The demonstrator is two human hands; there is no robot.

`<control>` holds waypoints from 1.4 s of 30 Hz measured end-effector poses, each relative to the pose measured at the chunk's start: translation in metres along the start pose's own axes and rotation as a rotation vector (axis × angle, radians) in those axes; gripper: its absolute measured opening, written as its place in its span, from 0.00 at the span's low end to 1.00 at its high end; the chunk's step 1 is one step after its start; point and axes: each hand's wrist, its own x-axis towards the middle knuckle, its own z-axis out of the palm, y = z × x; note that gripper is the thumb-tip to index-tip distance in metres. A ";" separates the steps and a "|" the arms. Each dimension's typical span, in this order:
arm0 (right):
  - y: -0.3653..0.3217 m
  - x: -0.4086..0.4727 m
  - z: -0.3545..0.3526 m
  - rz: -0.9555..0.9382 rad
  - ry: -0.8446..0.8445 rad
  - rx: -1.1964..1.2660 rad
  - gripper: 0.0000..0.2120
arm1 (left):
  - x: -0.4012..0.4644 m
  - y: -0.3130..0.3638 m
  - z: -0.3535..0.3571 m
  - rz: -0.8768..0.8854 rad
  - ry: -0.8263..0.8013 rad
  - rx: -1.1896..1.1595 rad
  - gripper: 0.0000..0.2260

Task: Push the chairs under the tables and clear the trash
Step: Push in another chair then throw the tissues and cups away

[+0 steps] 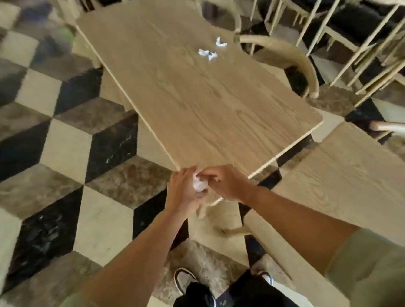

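Observation:
A long wooden table runs away from me. At its near corner my left hand cups a crumpled white paper ball. My right hand pinches the same ball from the right side. Farther along the table, near its right edge, lie a few small white paper scraps and one more scrap. A pale wooden chair with a curved back stands at the table's right side, tucked close to it.
A second wooden table stands to my right. More pale chairs with dark seats crowd the back right. Another chair arm pokes in at the right edge. The floor is cube-patterned tile; my shoes are below.

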 end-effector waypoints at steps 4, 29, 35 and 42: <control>-0.077 0.062 0.033 -0.147 -0.008 -0.030 0.13 | 0.011 -0.076 -0.069 -0.073 0.105 -0.011 0.32; 0.050 0.511 -0.155 0.941 0.874 0.373 0.24 | 0.586 -0.170 -0.248 0.233 -0.117 0.016 0.29; 0.086 0.567 -0.213 1.136 0.942 0.353 0.35 | 0.683 -0.145 -0.247 0.348 -0.231 -0.017 0.31; 0.056 0.640 -0.205 0.867 0.802 0.142 0.09 | 0.758 -0.119 -0.235 0.456 -0.358 -0.030 0.32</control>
